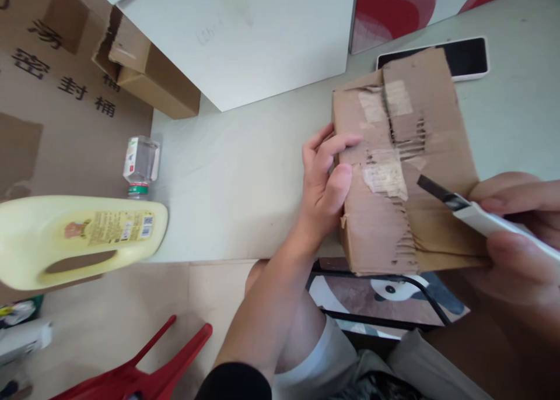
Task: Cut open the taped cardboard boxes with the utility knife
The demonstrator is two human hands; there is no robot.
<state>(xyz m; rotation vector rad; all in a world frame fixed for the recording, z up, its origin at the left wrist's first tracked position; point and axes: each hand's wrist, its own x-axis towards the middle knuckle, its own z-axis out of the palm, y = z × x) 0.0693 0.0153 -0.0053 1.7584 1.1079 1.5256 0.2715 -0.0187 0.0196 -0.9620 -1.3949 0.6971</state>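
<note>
A worn cardboard box (441, 120) lies at the table's front edge, its near end jutting past it. Torn, ragged seams and scraps of pale tape mark its top. My left hand (324, 181) grips the box's left side, thumb and fingertips pressing on the top face. In my right hand (520, 242) is a utility knife (481, 220) with a white handle and a dark blade. The blade points up and left over the lower right part of the box; whether its tip touches the cardboard I cannot tell.
A phone (472, 59) lies partly behind the box. A white panel (262, 38) stands at the back. On the left are a plastic bottle (142, 161), a yellow jug (26, 231), a small carton (161, 85) and a large carton (83, 132). A red stool (131, 382) stands below.
</note>
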